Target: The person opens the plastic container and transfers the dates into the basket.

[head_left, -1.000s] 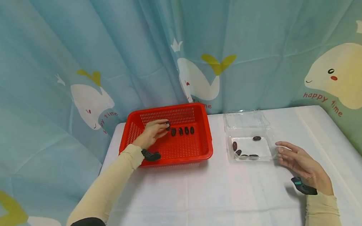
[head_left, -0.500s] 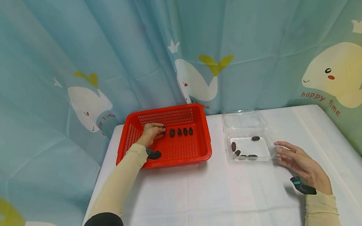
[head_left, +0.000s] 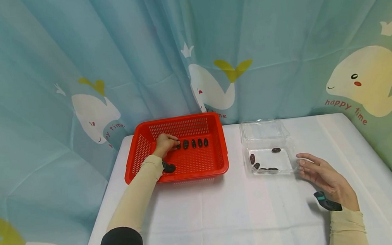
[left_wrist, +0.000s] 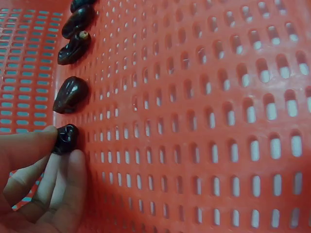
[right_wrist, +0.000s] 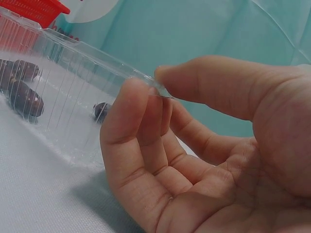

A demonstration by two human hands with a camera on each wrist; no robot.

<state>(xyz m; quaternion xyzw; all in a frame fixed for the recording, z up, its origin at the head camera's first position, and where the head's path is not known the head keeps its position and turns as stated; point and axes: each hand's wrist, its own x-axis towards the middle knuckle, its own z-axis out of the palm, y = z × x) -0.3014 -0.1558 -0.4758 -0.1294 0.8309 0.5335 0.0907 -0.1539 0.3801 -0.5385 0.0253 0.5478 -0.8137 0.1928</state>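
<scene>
Inside the red plastic basket (head_left: pixel 196 163), my left hand (head_left: pixel 164 144) pinches a dark, shiny date (left_wrist: pixel 68 139) between thumb and fingers, low over the slotted floor. It is at the left end of a row of several dates (left_wrist: pixel 72 94) standing side by side near the basket's far wall. On the right, a clear plastic box (head_left: pixel 268 159) holds several more dates (head_left: pixel 276 150), most along its left and front sides. My right hand (head_left: pixel 326 177) pinches the box's rim at its right front corner, thumb above and fingers beneath, as the right wrist view shows.
Both containers stand on a white-covered table (head_left: pixel 239 212), basket left and box right. The box's clear lid (head_left: pixel 264 129) lies folded back behind it. A blue curtain (head_left: pixel 274 53) with whale prints hangs close behind the table.
My left hand has moved slightly left and lowered the date to the left end of the row. My right hand keeps its hold on the box. The head view has shifted slightly.
</scene>
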